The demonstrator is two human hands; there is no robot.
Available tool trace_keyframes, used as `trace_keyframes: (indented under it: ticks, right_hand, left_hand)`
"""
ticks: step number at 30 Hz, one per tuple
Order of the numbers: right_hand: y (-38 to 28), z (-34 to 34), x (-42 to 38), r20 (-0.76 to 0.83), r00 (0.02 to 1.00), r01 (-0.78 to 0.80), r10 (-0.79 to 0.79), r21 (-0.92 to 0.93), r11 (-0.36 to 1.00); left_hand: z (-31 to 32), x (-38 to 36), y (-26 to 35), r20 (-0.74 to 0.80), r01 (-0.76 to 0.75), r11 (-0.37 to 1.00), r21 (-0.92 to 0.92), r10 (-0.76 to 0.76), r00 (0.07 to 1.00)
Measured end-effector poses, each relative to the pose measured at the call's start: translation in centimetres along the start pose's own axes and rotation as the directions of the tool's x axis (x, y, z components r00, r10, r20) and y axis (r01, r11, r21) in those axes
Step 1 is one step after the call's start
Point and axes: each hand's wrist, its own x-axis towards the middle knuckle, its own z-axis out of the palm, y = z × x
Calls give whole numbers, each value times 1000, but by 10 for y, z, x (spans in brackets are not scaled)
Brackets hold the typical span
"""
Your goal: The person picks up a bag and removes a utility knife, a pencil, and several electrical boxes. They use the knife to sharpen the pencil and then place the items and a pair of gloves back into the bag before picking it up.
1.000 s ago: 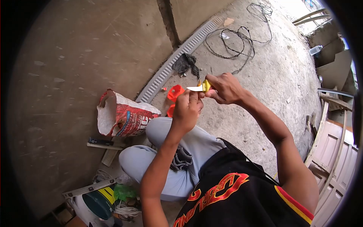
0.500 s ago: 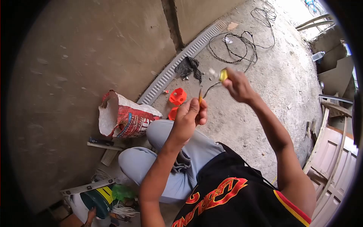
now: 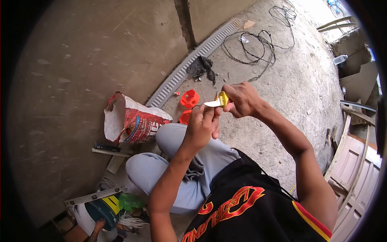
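My right hand (image 3: 243,99) is closed around the yellow handle of a knife (image 3: 213,103), its short curved pale blade pointing left. The blade lies across the fingertips of my left hand (image 3: 202,126), which pinches a slim orange-yellow pencil (image 3: 216,96). Only the pencil's pointed brownish end shows beside the blade; my fingers hide the rest. A black twisted cable (image 3: 258,76) runs along the floor and passes out of sight behind my right hand. Just left of my hands, two orange plastic boxes (image 3: 189,99) sit on the floor.
A torn red and white sack (image 3: 141,125) leans by the wall beside my knee. A grey slotted strip (image 3: 193,56) lies along the wall base. At lower left, another person's hand (image 3: 98,226) touches a green container (image 3: 101,213). A pale panelled door (image 3: 356,173) is at right.
My right hand has come left and down with the knife, bringing its blade to the pencil at my left fingertips. My left hand has hardly moved.
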Motion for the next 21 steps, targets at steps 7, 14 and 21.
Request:
trace_keyframes:
  ticks: [7, 14, 21]
  right_hand:
    - [113, -5, -16, -453, 680, -642, 576, 12, 767]
    - [25, 1, -25, -171, 943, -256, 286, 174, 951]
    - [-4, 4, -6, -76, 997, 12, -4, 102, 995]
  left_hand:
    - [18, -26, -8, 191, 150, 967, -205, -110, 975]
    - [-7, -3, -10, 191, 145, 829, -540, -48, 980]
    - [0, -3, -9, 86, 62, 937, -344, -34, 996]
